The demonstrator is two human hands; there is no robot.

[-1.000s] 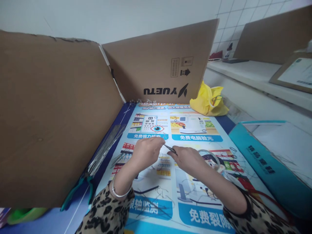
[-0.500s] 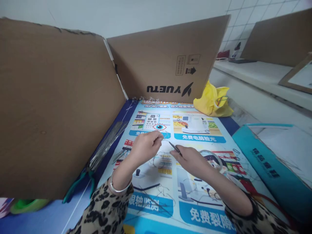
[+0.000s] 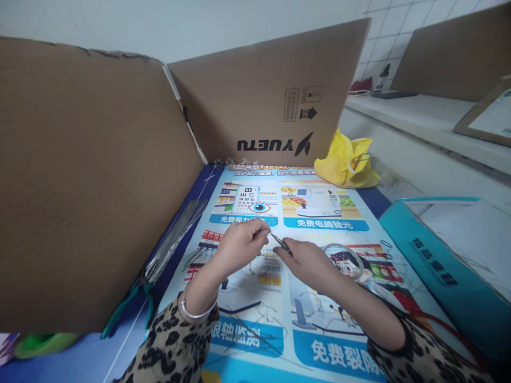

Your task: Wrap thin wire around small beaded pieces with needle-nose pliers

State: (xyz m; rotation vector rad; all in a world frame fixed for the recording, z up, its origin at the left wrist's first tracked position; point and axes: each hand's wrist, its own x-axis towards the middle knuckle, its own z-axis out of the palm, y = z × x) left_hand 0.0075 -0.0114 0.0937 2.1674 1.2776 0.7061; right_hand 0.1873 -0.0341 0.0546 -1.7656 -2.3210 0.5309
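My left hand [image 3: 245, 242] is closed in a pinch above the printed poster sheet, with a thin wire [image 3: 270, 219] faintly showing at its fingertips. Facing it from the right, my right hand [image 3: 309, 263] grips a slim pointed metal tool [image 3: 281, 243]. The tool's tip reaches the left fingertips; its rear end is hidden in the palm. Loose thin wire pieces [image 3: 265, 322] lie below the hands. To the left is a bundle of straight wires [image 3: 175, 239], beside green-handled pliers [image 3: 126, 310].
Tall cardboard panels stand at the left [image 3: 88, 186] and back [image 3: 255, 106]. A yellow bag [image 3: 345, 165] sits at the back right. On the right is a blue box [image 3: 431, 260] with fine wires in it. A green ring [image 3: 43, 344] lies at lower left.
The gap between my hands has narrowed: the tool's tip has moved left to my left fingertips. My grips look the same, and the view has shifted slightly.
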